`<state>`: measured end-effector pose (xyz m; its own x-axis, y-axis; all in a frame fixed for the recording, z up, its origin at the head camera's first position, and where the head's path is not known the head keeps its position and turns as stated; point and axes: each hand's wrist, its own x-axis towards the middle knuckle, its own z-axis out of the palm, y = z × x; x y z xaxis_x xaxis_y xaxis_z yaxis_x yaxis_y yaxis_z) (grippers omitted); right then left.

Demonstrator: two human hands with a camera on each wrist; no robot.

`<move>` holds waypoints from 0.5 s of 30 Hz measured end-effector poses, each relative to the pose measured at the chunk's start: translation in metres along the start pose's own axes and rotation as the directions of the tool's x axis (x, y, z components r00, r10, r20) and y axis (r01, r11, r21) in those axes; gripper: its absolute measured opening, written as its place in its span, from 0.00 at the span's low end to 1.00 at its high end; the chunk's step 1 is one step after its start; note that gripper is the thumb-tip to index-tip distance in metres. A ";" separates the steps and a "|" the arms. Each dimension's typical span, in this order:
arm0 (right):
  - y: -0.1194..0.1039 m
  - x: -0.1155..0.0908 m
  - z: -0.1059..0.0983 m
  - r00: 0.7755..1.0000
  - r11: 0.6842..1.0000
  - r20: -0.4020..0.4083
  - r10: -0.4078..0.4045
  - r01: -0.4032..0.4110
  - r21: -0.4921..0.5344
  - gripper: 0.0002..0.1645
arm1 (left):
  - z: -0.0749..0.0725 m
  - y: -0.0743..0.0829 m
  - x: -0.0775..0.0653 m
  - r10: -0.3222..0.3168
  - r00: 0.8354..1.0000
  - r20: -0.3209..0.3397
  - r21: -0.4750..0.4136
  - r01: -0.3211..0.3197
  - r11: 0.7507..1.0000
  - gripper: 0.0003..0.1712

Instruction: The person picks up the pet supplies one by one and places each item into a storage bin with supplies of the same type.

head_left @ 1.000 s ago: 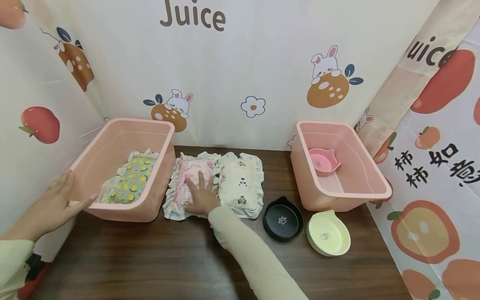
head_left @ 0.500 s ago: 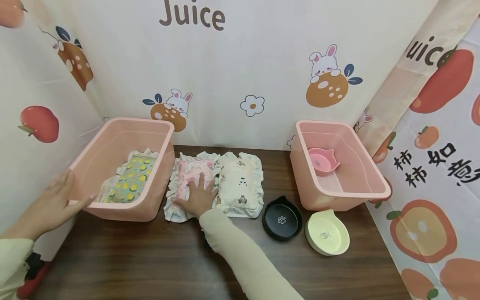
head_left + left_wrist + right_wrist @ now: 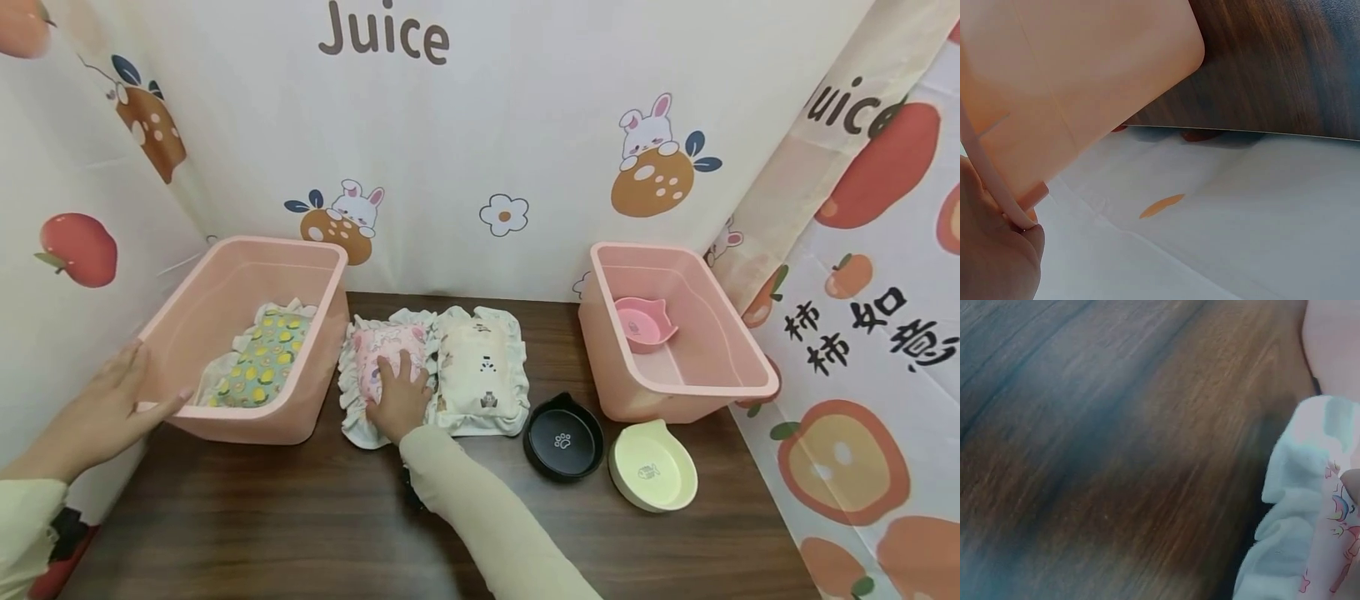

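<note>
My left hand point(image 3: 97, 408) holds the near left corner of a pink plastic bin point(image 3: 232, 429), its thumb over the rim. The left wrist view shows that hand's fingers point(image 3: 1025, 247) at the bin's rim. Inside this bin lies a small green pillow point(image 3: 262, 358) with a lemon print and white ruffle. My right hand point(image 3: 400, 400) grips the front part of a pink ruffled pillow point(image 3: 378, 340) on the table. In the right wrist view only a fingertip shows against the pillow's pink print point(image 3: 1319, 575). A cream ruffled pillow point(image 3: 480, 367) lies right beside it.
A second pink bin point(image 3: 675, 404) stands at the right with a pink cat-shaped bowl point(image 3: 641, 323) inside. Before it sit a black bowl point(image 3: 564, 442) and a pale yellow bowl point(image 3: 654, 467). Printed curtains point(image 3: 450, 125) enclose the wooden table point(image 3: 285, 525) behind and at both sides.
My right hand has moved slightly left and its fingers have drawn in on the pink pillow. The pillow's left edge has shifted right and it looks more bunched. The left hand stays put.
</note>
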<state>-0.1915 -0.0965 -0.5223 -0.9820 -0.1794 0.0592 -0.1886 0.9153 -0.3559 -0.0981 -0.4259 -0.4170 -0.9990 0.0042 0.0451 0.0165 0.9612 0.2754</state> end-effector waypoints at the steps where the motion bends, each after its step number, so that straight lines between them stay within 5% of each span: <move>1: 0.000 0.000 -0.001 1.000 1.000 0.000 0.003 -0.003 0.009 0.43 | 0.000 0.000 0.000 0.003 1.000 0.001 -0.002 -0.003 1.000 0.55; 15: -0.002 0.006 -0.038 1.000 0.986 -0.024 -0.004 0.008 0.165 0.40 | 0.000 0.000 0.000 -0.006 1.000 0.002 0.014 0.006 1.000 0.55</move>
<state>-0.1972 -0.0857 -0.4857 -0.9812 -0.1743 0.0830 -0.1922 0.8416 -0.5047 -0.0981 -0.4262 -0.4172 -0.9992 -0.0007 0.0411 0.0101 0.9649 0.2624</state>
